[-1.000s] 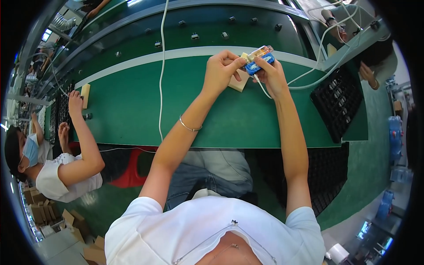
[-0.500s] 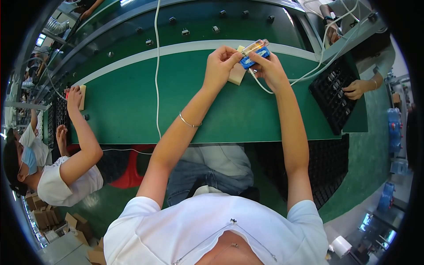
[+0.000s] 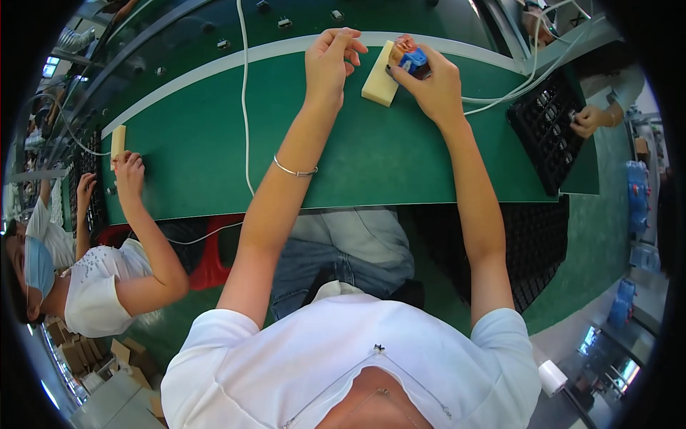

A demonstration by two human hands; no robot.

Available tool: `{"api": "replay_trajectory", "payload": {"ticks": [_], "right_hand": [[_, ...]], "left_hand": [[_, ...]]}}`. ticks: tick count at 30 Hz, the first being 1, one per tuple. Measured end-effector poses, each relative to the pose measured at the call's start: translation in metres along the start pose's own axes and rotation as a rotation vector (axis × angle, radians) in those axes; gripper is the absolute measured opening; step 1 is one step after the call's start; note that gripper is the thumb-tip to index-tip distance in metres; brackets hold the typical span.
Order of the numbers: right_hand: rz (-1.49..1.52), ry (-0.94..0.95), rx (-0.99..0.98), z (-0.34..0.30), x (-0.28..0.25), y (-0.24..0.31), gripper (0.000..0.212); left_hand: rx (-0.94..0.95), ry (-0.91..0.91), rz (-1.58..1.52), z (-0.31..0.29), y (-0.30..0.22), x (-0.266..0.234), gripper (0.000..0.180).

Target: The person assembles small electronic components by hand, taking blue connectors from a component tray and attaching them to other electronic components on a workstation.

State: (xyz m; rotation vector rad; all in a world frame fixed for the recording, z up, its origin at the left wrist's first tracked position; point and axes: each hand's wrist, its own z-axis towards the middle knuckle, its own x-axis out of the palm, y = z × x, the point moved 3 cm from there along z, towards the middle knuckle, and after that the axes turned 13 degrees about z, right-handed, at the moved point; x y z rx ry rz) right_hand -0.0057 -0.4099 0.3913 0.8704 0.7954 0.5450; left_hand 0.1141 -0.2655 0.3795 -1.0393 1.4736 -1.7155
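My right hand [image 3: 437, 84] is closed around a small blue device with a clear, orange-tinted top [image 3: 411, 58], the thumb lying along its near side. Right beside the device, a cream-coloured block [image 3: 379, 80] rests on the green table; whether the two touch I cannot tell. To the left and apart from both, my left hand [image 3: 331, 63] hovers over the table's far part. Its fingers are loosely bent with gaps between them, and nothing shows in them.
A white cable [image 3: 245, 100] crosses the green tabletop [image 3: 286, 129] on my left. Small metal parts [image 3: 285, 23] lie on the dark strip beyond the pale edge. At right, another person's hand [image 3: 587, 121] is at a black tray [image 3: 547, 132]. A co-worker [image 3: 107, 286] sits at left.
My left hand has come off the blue device and moved left and away from me. The device, still in my right hand, has turned and shifted farther away. The whole view has shifted slightly.
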Motion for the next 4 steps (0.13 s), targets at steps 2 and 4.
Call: {"api": "replay_trajectory", "payload": {"ticks": [2,4], "right_hand": [[-0.087,-0.009,-0.072,-0.0023,0.0015,0.0006,0.051],[-0.097,-0.002,-0.039,-0.0038,0.0018,0.0018,0.051]], "left_hand": [[0.017,0.0,0.001,-0.0011,0.0014,-0.0005,0.016],[0.041,0.013,-0.008,-0.0021,0.0008,-0.0011,0.018]]}}
